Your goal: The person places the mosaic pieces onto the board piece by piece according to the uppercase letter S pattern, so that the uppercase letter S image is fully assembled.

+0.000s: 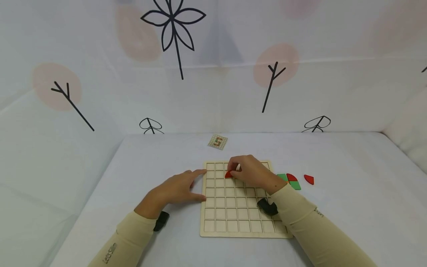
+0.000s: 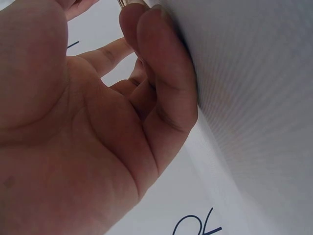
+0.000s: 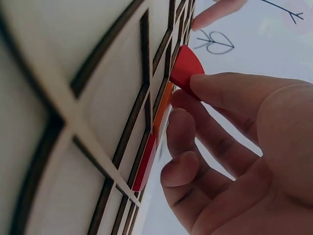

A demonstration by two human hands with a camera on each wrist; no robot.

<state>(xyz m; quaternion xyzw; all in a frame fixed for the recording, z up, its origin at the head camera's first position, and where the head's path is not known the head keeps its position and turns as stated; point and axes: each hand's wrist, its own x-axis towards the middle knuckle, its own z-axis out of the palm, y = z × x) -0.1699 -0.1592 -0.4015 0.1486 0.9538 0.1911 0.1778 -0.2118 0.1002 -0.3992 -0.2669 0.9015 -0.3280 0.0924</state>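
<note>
Your right hand pinches the red tile over the grid board, to the right of your left hand, which lies spread, ungripping, against the board's edge, so brace lightly and square the tile's straight sides before releasing.

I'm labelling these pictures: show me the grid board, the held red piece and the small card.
Grid board [image 1: 231, 202]: head view, a bare square near its middle.
Red piece [image 3: 186, 66]: right wrist view, its flat face.
Small card [image 1: 218, 142]: head view, middle of its pattern.
</note>
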